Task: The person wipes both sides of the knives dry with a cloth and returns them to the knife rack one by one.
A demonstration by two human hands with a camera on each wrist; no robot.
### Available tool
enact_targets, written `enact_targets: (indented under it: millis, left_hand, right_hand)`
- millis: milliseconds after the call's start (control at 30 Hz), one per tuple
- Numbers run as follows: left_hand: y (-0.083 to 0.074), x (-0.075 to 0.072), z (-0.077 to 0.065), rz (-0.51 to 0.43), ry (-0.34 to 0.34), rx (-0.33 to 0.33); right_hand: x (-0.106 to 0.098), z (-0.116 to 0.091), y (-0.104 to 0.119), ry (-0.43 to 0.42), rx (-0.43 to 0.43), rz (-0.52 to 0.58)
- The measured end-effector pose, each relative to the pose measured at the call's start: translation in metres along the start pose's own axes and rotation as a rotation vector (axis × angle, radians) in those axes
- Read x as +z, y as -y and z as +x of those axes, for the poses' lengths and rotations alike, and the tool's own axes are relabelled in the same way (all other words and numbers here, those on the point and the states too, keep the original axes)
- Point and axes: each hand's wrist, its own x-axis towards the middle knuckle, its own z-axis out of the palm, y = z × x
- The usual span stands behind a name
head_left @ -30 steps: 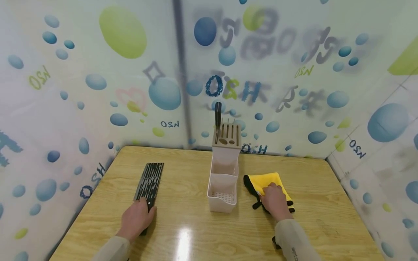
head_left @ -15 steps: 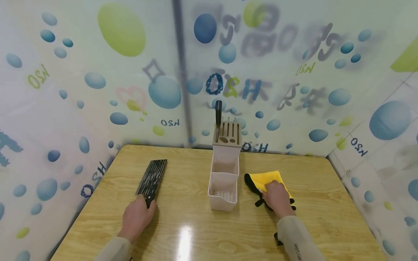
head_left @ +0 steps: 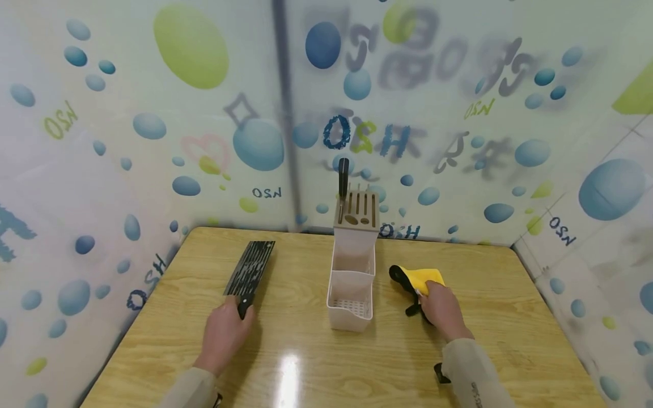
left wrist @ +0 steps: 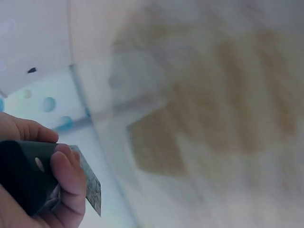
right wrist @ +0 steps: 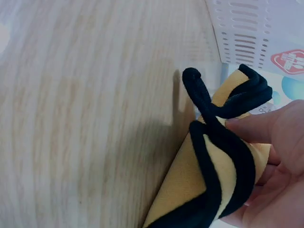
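Observation:
My left hand [head_left: 224,335] grips the black handle of a cleaver [head_left: 251,266], its broad streaked blade pointing away over the left of the table. In the left wrist view the fingers curl round the dark handle [left wrist: 28,173], and a bit of blade [left wrist: 92,185] shows beyond them. At the right my right hand [head_left: 445,311] pinches a yellow cloth with black edging [head_left: 427,276]. The right wrist view has this cloth [right wrist: 183,187] folded and bunched, thumb on its near side, black loop sticking out. Part of the cloth is hidden behind the hand.
Between the hands stands a white plastic knife holder [head_left: 348,322] with two open bins and a brown slotted top [head_left: 363,222]. A black-handled knife [head_left: 343,177] stands upright in a left slot. Patterned wall sheeting [head_left: 433,102] encloses the wooden table [head_left: 301,272].
My left hand has carried the cleaver forward and to the right. The right hand has drawn the cloth up and slightly right, and the cloth is more bunched.

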Motion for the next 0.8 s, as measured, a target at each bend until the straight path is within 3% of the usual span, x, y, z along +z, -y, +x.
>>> enact_targets:
  millis: [233,600,800]
  left_hand:
    - [-0.023,0.000,0.000,-0.065,-0.047,0.046]
    - [-0.048,0.001,0.001,-0.129,-0.135,0.115]
    - [-0.060,0.000,0.003,-0.163,-0.129,0.135]
  right_hand:
    - [-0.005,0.001,-0.001,0.025,0.090,0.069]
    - [-0.009,0.003,-0.006,-0.016,0.108,0.137]
    - [-0.015,0.002,-0.004,-0.056,0.103,0.174]
